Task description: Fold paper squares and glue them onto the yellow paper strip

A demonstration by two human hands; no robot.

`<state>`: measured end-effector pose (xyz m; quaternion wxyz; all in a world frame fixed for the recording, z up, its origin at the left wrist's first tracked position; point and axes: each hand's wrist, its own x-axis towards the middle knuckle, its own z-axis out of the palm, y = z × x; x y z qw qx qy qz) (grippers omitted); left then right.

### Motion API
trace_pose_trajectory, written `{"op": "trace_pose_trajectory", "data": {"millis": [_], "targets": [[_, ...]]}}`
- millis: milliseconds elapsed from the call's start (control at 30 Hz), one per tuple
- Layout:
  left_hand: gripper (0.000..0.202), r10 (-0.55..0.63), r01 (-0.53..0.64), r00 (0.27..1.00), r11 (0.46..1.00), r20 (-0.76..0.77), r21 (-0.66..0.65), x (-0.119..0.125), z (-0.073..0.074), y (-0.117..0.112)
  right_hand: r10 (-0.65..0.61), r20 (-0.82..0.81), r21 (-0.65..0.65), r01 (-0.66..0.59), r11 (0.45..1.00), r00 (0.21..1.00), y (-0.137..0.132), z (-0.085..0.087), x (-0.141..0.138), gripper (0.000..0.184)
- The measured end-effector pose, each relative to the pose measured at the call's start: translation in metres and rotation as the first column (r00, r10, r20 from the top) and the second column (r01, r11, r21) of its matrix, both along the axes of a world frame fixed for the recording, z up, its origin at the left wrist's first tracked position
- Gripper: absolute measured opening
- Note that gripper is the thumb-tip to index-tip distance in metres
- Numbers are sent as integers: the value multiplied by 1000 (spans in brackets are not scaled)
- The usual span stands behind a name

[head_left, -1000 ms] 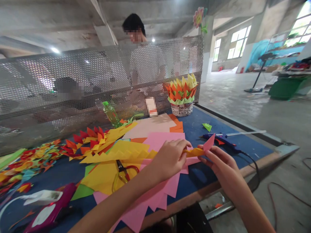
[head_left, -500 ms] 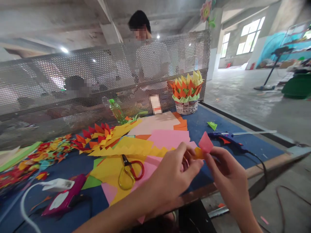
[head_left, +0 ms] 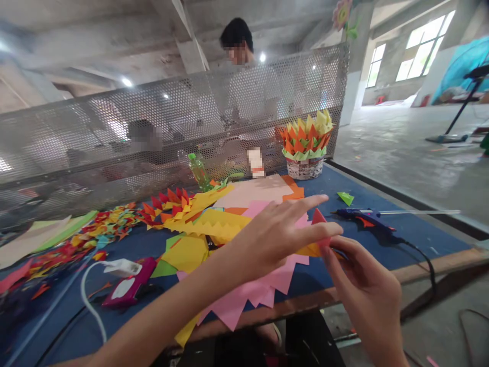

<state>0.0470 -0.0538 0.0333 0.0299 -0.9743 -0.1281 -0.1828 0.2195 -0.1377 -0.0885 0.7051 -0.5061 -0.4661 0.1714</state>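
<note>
My right hand (head_left: 367,290) pinches a folded pink paper piece (head_left: 318,218), which stands up as a point between thumb and fingers. A yellow paper strip (head_left: 309,250) with a zigzag edge runs from behind it toward the left. My left hand (head_left: 280,234) is open above the strip, its fingers stretched out, one lying across the pink piece. Pink sheets (head_left: 263,285) with jagged edges lie under my left hand. Yellow paper (head_left: 187,253) is spread beside my left forearm. The scissors are mostly hidden behind that arm.
A blue glue gun (head_left: 362,216) lies right of my hands, near a green paper piece (head_left: 346,198). A paper-trimmed basket (head_left: 305,168) stands behind, by a perforated metal screen (head_left: 171,112). Left are paper scraps (head_left: 103,229), a magenta power strip (head_left: 132,288) and a green bottle (head_left: 198,171). A person stands beyond.
My left hand has opened from a curled grip, its fingers reaching over the pink piece. My left forearm now covers the scissors. The view has shifted, so the table things appear further right.
</note>
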Motion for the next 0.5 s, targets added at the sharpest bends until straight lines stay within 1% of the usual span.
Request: {"op": "trace_pose_trajectory", "data": {"millis": [67, 100, 133, 200, 267, 333, 433, 500], "targets": [[42, -32, 43, 997, 986, -67, 164, 4, 5, 13, 6, -10, 4, -6, 1000, 1000, 0, 0, 1, 22], [34, -49, 65, 995, 974, -82, 215, 7, 7, 19, 10, -15, 3, -10, 1000, 1000, 0, 0, 2, 22], [28, -72, 92, 993, 964, -91, 248, 10, 7, 23, 13, -20, 2, -13, 1000, 1000, 1, -1, 3, 22], [25, -120, 148, 986, 944, -111, 294, 14, 7, 30, 18, -36, 0, -18, 1000, 999, 4, -4, 4, 24], [25, -128, 168, 981, 935, -143, 313, 17, 6, 35, 22, -54, -6, -22, 1000, 998, 8, -7, 6, 26], [25, -102, 154, 979, 938, -177, 310, 19, 7, 39, 29, -70, -19, -30, 999, 997, 13, -10, 7, 29], [25, -73, 135, 973, 949, -219, 284, 20, 8, 41, 46, -98, -43, -51, 998, 994, 17, -14, 8, 34], [22, -61, 120, 972, 960, -229, 252, 20, 8, 42, 57, -123, -51, -64, 997, 991, 19, -15, 8, 37]]}}
